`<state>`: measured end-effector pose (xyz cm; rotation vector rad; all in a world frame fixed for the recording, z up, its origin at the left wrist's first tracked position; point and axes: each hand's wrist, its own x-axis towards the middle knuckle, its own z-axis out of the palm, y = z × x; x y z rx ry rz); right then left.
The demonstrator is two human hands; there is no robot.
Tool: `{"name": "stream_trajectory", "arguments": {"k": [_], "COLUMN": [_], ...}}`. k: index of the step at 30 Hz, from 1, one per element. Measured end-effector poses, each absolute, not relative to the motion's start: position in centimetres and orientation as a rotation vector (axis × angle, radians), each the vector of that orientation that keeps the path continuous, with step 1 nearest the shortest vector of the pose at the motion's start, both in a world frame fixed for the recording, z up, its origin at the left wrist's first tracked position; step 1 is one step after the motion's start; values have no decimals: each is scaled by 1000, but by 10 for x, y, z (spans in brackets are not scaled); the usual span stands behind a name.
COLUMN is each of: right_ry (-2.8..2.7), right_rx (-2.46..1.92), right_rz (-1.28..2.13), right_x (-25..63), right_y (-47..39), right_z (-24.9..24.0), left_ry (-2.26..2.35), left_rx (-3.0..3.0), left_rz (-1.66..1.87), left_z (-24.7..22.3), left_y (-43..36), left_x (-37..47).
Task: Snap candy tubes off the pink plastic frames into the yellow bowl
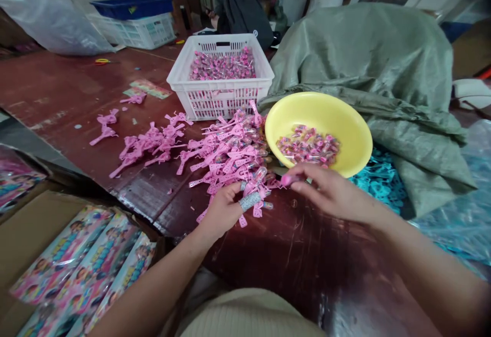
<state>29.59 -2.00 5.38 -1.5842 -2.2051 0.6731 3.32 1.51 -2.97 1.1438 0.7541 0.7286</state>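
Observation:
My left hand (224, 211), with grey-white tape around two fingers, is closed at the near edge of a pile of pink plastic pieces (226, 158). Between its fingers is a pink plastic piece with a clear capsule (260, 175) sticking up from it; its lower part blends into the pile. Just to the right, my right hand (326, 188) pinches a small pink-ended capsule (290, 179) in front of a yellow bowl (356, 127). Many similar small capsules (310, 145) with pink ends lie inside that bowl.
Behind the pile stands a white crate (220, 86) of pink-ended capsules. Green sheeting (364, 45) covers a heap at right, with turquoise pieces (379, 178) beneath. An open carton (34, 224) holds printed packages at left. Scissors (103, 62) lie farther back; a person (240, 4) sits beyond.

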Motion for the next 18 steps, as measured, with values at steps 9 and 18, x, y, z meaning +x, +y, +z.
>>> {"name": "stream_trajectory", "arguments": {"k": [9, 18], "right_ry": [-2230, -1750], "right_rx": [-1347, -1632], "right_rz": [591, 1329], "right_x": [253, 259], "right_y": [-52, -41], "right_z": [45, 43], "left_ry": [674, 781], "left_rx": [1690, 2464], "left_rz": [877, 1027], "left_z": [-10, -16], "left_y": [4, 38], "left_x": [35, 16]}}
